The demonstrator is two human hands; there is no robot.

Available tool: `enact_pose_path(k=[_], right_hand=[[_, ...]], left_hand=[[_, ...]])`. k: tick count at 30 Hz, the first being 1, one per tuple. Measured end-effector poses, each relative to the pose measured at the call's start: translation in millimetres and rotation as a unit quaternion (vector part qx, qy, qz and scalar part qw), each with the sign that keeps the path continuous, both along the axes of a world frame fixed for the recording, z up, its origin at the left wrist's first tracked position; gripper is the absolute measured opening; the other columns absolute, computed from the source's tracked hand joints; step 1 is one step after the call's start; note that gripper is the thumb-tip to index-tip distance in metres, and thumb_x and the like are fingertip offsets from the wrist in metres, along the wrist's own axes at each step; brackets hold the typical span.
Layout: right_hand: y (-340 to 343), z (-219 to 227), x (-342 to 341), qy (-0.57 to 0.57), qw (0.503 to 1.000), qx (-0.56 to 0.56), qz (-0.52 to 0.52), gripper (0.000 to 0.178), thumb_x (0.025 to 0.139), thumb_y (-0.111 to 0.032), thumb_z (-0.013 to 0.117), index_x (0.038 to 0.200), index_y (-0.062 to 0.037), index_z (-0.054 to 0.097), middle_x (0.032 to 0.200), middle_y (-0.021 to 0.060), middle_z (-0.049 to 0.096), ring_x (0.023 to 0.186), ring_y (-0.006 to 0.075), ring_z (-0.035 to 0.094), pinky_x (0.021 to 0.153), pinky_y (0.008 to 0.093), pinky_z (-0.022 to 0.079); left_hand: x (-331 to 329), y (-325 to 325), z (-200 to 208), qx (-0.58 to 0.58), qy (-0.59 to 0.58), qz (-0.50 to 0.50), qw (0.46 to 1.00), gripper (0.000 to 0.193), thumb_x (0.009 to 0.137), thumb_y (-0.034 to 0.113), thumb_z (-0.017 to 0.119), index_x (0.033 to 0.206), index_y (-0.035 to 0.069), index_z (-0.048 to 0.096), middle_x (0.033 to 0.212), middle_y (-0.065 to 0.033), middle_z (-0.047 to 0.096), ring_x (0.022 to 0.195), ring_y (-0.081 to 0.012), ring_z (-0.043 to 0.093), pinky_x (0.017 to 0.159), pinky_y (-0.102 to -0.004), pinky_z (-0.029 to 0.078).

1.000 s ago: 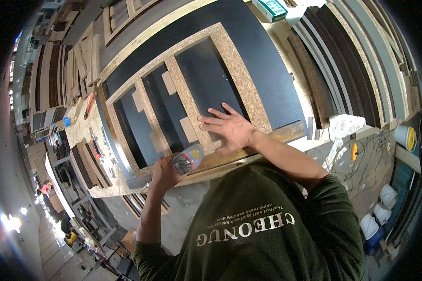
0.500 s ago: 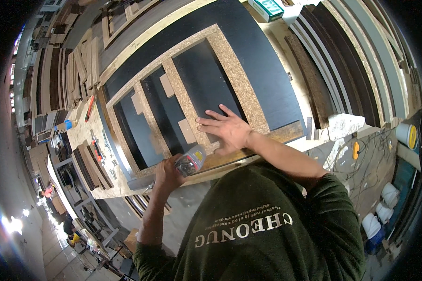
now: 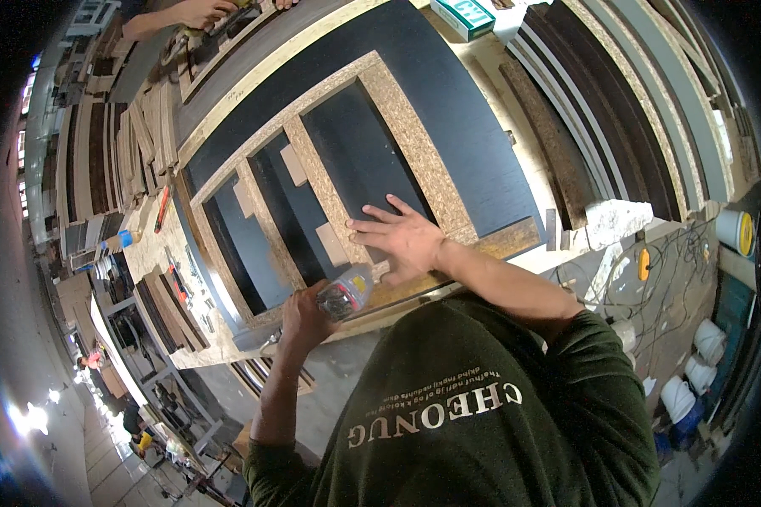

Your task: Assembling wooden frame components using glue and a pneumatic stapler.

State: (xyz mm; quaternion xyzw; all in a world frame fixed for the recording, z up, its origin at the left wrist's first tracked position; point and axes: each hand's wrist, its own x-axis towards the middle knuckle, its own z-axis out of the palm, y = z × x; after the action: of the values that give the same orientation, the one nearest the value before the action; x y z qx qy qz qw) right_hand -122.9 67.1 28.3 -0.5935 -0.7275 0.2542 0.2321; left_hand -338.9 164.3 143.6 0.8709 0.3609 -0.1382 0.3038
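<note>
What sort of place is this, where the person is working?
Probably a woodworking or furniture workshop: a chipboard frame lies on a dark panel, with wooden strips piled at the left and long boards at the right.

We see a grey floor (image 3: 678,297) strewn with cables (image 3: 621,286) to the right, bright lights (image 3: 34,418) glaring at lower left, narrow windows (image 3: 23,154) along the left edge, and a pale wooden bench (image 3: 147,255).

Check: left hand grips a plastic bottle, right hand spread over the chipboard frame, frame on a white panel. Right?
No: the head view shows the panel is dark, not white. The left hand does grip the plastic bottle, with the right hand spread over the chipboard frame.
</note>
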Motion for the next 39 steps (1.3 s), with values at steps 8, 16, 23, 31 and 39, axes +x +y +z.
enact_pose_path(k=[8,16,23,31,39], right_hand=[[-15,16,11,-0.029,0.999,-0.023,-0.007,0.089,0.067,-0.051,0.071,0.142,-0.0167,0.037,0.152,0.0048,0.028,0.141,0.0263,0.024,0.115,0.0548,0.010],[-97,31,97,-0.097,0.981,-0.097,-0.134,0.093,0.065,-0.051,0.073,0.143,-0.0227,0.032,0.153,0.0001,0.023,0.141,0.0267,0.023,0.114,0.0562,0.014],[-89,8,126,-0.054,0.997,-0.008,-0.060,0.090,0.063,-0.053,0.073,0.139,-0.0197,0.038,0.153,0.0004,0.025,0.140,0.0277,0.025,0.115,0.0549,0.013],[-90,-4,137,0.021,0.998,0.028,-0.056,0.084,0.060,-0.050,0.076,0.133,-0.0207,0.047,0.150,0.0003,0.031,0.139,0.0260,0.028,0.115,0.0536,0.012],[-88,-3,137,0.035,0.997,0.019,-0.069,0.083,0.058,-0.052,0.076,0.131,-0.0231,0.049,0.149,-0.0019,0.033,0.139,0.0235,0.028,0.116,0.0506,0.011]], left_hand=[[-18,-3,-3,0.021,-0.034,-0.027,0.999,0.045,0.062,0.020,0.080,0.100,0.003,0.064,0.085,-0.0174,0.068,0.079,-0.0344,0.066,0.070,-0.0403,0.051],[16,-13,22,-0.111,-0.091,0.097,0.985,0.037,0.071,0.024,0.080,0.097,0.000,0.068,0.090,-0.0169,0.070,0.085,-0.0279,0.068,0.074,-0.0351,0.052],[68,-37,7,-0.098,-0.021,0.016,0.995,0.047,0.071,0.028,0.082,0.104,0.000,0.062,0.096,-0.0136,0.069,0.088,-0.0233,0.068,0.077,-0.0345,0.053],[118,-56,9,-0.057,-0.025,-0.007,0.998,0.036,0.067,0.018,0.078,0.098,0.005,0.067,0.083,-0.0170,0.068,0.079,-0.0350,0.066,0.068,-0.0377,0.052],[128,-61,7,-0.050,0.002,0.017,0.999,0.037,0.066,0.021,0.078,0.099,0.008,0.067,0.082,-0.0158,0.068,0.077,-0.0343,0.066,0.068,-0.0378,0.052]])
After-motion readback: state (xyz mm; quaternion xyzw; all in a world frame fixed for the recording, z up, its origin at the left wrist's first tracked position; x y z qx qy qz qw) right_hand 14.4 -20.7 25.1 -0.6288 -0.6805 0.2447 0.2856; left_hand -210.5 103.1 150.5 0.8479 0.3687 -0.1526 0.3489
